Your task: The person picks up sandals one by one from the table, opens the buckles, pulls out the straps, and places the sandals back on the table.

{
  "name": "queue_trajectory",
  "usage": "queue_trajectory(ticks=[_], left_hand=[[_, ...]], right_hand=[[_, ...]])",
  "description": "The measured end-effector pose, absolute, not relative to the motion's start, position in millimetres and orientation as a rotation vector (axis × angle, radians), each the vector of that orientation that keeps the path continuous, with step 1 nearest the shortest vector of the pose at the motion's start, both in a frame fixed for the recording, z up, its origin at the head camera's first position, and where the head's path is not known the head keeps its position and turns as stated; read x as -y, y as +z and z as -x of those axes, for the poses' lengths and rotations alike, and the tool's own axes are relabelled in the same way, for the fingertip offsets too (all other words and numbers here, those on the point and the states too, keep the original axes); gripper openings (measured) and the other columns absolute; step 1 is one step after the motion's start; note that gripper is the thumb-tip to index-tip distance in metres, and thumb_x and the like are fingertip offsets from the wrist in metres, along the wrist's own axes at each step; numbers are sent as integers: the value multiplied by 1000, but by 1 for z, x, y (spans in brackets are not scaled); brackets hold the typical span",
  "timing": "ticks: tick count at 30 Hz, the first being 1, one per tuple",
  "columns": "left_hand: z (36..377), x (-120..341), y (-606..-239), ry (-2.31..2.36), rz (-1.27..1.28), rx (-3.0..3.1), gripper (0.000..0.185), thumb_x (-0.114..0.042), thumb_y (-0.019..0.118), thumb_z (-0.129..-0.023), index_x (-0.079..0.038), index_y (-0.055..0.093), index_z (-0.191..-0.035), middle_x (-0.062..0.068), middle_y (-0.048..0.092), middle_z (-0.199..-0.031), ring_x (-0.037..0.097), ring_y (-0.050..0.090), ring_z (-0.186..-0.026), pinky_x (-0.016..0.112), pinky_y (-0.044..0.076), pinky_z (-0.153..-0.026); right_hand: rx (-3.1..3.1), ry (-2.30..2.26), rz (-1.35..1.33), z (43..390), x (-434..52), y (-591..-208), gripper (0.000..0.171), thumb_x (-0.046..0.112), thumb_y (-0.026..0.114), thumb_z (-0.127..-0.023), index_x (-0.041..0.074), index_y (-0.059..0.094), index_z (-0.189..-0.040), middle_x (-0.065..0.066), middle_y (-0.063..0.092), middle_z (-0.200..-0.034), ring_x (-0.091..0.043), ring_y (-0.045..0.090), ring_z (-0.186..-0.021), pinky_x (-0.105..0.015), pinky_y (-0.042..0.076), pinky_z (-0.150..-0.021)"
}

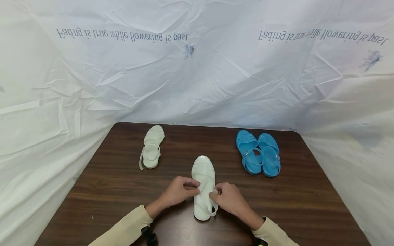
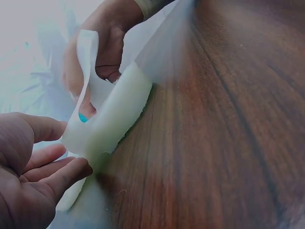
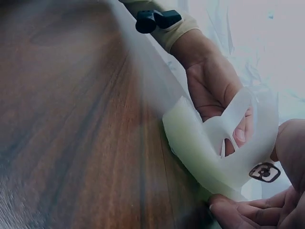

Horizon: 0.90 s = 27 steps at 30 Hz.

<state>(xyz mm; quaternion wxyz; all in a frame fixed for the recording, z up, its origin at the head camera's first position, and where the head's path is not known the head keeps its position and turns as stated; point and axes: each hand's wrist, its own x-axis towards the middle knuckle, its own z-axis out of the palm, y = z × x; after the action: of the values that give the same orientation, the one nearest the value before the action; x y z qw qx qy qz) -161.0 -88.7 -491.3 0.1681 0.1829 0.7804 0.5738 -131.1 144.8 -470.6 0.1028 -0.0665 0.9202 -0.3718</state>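
Note:
A white jelly sandal [image 1: 203, 171] lies toe-away on the dark wooden table [image 1: 123, 191], close to the front edge. My left hand [image 1: 192, 189] pinches its ankle strap from the left side. My right hand [image 1: 214, 195] pinches the strap from the right, near the heel. In the left wrist view the sandal [image 2: 116, 117] rises on edge between my left hand [image 2: 43, 171] and my right hand [image 2: 102, 47]. The right wrist view shows the sandal [image 3: 200, 152], a small metal buckle [image 3: 263, 171] on the strap, my left hand [image 3: 214, 90] behind it and my right hand [image 3: 252, 212] below.
The matching white sandal [image 1: 152, 147] lies at the back left with its strap loose. A pair of blue sandals [image 1: 258, 153] sits side by side at the back right. Crinkled white plastic sheeting [image 1: 197, 78] with printed text walls the table on three sides.

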Motion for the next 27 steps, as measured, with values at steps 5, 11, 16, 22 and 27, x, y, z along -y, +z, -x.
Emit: queue_trajectory(ticks=[5, 11, 16, 22, 27], left_hand=[[161, 89, -491, 1617, -524, -2261, 21, -19, 77, -92, -5, 79, -108, 9, 77, -105, 16, 73, -95, 22, 57, -75], [159, 89, -486, 1653, -508, -2248, 21, -16, 78, -91, -3, 78, -107, 11, 77, -104, 18, 73, -95, 23, 57, -74], [161, 89, -484, 1679, -512, -2273, 21, -14, 79, -90, -1, 78, -107, 13, 77, -104, 19, 73, -94, 22, 57, -74], [168, 90, -479, 1715, -534, -2322, 20, -12, 78, -91, -1, 78, -108, 13, 77, -102, 18, 74, -92, 23, 58, -75], [175, 93, -470, 1714, -534, -2371, 20, -13, 76, -93, -5, 78, -111, 9, 77, -105, 17, 74, -96, 24, 58, -77]], right_hand=[[-2663, -1142, 181, 132, -144, -470, 17, 22, 70, -87, 14, 68, -72, 6, 54, -52, -11, 54, -46, -30, 45, -46], [-2630, -1201, 186, 134, -143, -471, 9, 10, 66, -85, 8, 73, -79, 5, 53, -53, -9, 47, -47, -27, 40, -46], [-2578, -1301, 185, 136, -144, -473, 11, 11, 67, -89, 4, 75, -90, 4, 52, -56, -9, 44, -48, -26, 39, -45], [-2530, -1376, 255, 144, -145, -468, 14, 11, 68, -94, 2, 78, -100, -1, 62, -67, -10, 47, -52, -25, 41, -47], [-2489, -1424, 268, 156, -142, -459, 18, 11, 68, -95, 0, 77, -107, -5, 71, -79, -12, 54, -58, -28, 46, -52]])
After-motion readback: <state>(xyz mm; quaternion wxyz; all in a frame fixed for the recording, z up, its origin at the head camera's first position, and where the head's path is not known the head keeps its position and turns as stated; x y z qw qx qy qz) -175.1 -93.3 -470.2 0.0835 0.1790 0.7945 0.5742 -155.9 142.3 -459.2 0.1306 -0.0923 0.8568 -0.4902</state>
